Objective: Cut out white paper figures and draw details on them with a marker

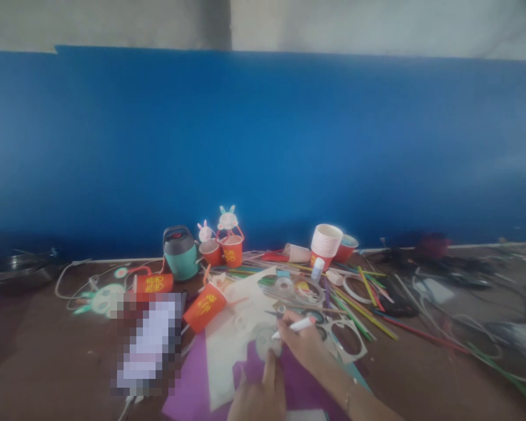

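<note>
My left hand (263,389) presses a stretched index finger on a small pale round paper face (264,340), which lies over purple paper (188,380) and a white sheet (221,362). My right hand (300,339) is closed around a white marker with a red end (301,325), its tip near the right edge of the face. A dark pointed tool (273,314) also sticks out leftward from the right fingers. Just right of that hand lies a white card with a round hole (347,339).
A pixelated phone (151,342) lies left. Behind are red cups (205,307), a teal container (180,257), a cup stack (326,240) and a glue bottle (318,269). Colored sticks (363,313) and cables (438,321) spread right. A blue wall (263,146) stands beyond.
</note>
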Available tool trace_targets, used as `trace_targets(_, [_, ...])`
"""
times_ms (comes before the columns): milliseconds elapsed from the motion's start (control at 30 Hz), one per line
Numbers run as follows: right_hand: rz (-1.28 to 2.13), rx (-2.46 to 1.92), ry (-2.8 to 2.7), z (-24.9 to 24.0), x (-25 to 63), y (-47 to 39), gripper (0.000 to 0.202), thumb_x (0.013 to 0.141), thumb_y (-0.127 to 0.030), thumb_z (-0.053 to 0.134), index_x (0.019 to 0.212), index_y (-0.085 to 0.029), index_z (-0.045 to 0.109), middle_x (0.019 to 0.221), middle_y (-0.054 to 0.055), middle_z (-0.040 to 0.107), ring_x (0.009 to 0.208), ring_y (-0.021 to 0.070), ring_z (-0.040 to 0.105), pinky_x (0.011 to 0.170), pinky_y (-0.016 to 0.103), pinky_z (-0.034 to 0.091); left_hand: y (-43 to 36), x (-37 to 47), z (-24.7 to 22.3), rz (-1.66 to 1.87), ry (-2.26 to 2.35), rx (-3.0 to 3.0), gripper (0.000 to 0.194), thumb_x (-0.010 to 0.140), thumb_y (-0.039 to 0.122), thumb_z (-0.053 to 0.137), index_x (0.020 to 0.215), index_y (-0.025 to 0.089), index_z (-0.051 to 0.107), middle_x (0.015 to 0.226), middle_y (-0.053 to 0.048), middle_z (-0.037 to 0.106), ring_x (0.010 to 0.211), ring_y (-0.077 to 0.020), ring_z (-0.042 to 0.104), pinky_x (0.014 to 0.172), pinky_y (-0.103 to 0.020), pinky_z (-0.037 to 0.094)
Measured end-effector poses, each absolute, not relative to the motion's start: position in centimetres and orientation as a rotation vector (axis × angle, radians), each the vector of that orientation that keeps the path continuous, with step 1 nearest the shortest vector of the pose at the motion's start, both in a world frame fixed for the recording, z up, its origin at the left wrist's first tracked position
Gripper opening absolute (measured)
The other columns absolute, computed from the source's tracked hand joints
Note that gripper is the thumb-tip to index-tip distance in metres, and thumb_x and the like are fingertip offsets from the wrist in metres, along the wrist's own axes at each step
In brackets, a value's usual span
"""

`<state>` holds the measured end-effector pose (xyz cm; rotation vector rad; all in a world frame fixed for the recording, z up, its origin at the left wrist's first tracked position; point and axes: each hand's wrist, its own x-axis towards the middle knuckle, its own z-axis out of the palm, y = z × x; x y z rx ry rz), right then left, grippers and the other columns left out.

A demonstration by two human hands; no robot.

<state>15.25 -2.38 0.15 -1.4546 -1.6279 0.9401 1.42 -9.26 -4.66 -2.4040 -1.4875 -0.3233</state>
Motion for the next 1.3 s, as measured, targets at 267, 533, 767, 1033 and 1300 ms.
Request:
trace_targets(267, [0.880,-1.469,-1.675,0.3,15.2,-2.5,0.028,0.080,-0.042,0.043,0.060,-0.023,0.045,0.050,-0.003,0.056,0.052,0.0148,0.053,0.055,0.024,0.042,-9.3,1.6,-4.8,-0.284,-1.482,-2.407,0.039,0.080,0.015,0.053,0.117,0.021,0.066,0.115,-0.018,0.064,0.079,-0.0293,0.066,0.062,-0.043,0.055])
trace_targets(533, [0.869,-1.488,-1.678,0.4,15.2,-2.7,0.026,0.081,-0.040,0.043,0.061,-0.023,0.046,0.051,-0.002,0.057,0.053,0.0150,0.054,0.057,0.024,0.043,-9.3,1.5,-4.7,-0.288,-1.489,-2.431,0.041,0.080,0.012,0.049,0.116,0.020,0.067,0.118,-0.016,0.065,0.053,-0.0182,0.062,0.059,-0.041,0.056])
trace_targets(767, [0.889,-1.495,-1.678,0.6,15.2,-2.7,0.027,0.080,-0.040,0.044,0.060,-0.023,0.048,0.051,-0.002,0.061,0.052,0.0150,0.056,0.057,0.024,0.044,-9.4,1.5,-4.6,-0.293,-1.496,-2.417,0.043,0.079,0.010,0.049,0.117,0.021,0.066,0.118,-0.015,0.065,0.061,-0.0206,0.064,0.058,-0.038,0.054])
trace_targets(1033, [0.899,-1.505,-1.661,0.8,15.1,-2.8,0.024,0.078,-0.036,0.043,0.058,-0.023,0.045,0.050,-0.002,0.058,0.052,0.0151,0.054,0.056,0.024,0.044,-9.4,1.5,-4.2,-0.252,-1.479,-2.430,0.042,0.079,0.012,0.052,0.118,0.020,0.066,0.119,-0.016,0.064,0.076,-0.0266,0.067,0.061,-0.039,0.056])
trace_targets(1300, [0.906,-1.459,-1.585,-0.3,15.3,-2.4,0.023,0.079,-0.035,0.045,0.059,-0.023,0.045,0.050,-0.003,0.056,0.052,0.0151,0.054,0.054,0.024,0.043,-9.4,1.4,-4.3,-0.216,-1.486,-2.404,0.040,0.082,0.014,0.052,0.119,0.022,0.065,0.119,-0.016,0.063,0.064,-0.0201,0.066,0.066,-0.042,0.056])
